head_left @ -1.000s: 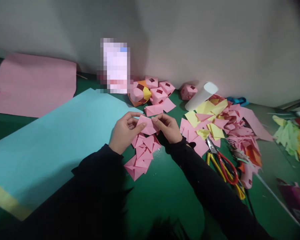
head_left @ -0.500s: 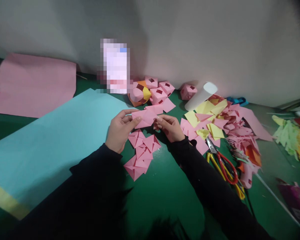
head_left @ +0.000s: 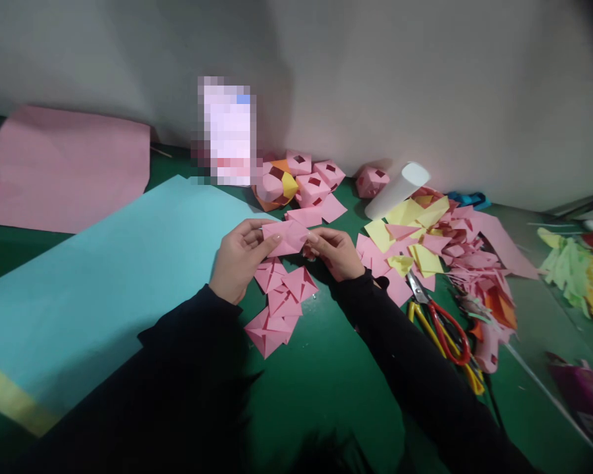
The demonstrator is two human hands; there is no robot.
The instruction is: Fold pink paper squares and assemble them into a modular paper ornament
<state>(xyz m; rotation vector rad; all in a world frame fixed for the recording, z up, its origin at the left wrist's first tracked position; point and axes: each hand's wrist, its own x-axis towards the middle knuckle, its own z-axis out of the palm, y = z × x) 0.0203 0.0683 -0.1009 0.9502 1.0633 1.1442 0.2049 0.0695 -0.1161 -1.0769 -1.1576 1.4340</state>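
A folded pink paper piece [head_left: 287, 236] is held between my two hands above the green table. My left hand [head_left: 241, 260] pinches its left end, thumb on top and fingers behind. At its right end, my right hand [head_left: 338, 253] grips the tip between thumb and fingers. Just below my hands lie several folded pink paper squares [head_left: 282, 299], overlapping each other. Behind the held piece are more flat pink papers [head_left: 306, 215] and several pink folded paper boxes [head_left: 313, 189] with openings in their faces.
A large light-blue sheet [head_left: 128, 263] covers the left side, with a pink sheet [head_left: 79, 171] behind. To the right are a white paper tube [head_left: 398, 191], yellow and pink scraps [head_left: 427, 260], red-handled scissors [head_left: 449, 332] and a pink glue gun [head_left: 487, 345]. A blurred screen [head_left: 230, 131] leans against the wall.
The held paper and my left hand have shifted very slightly right and down. My grip at both ends looks the same, and everything around stays put.
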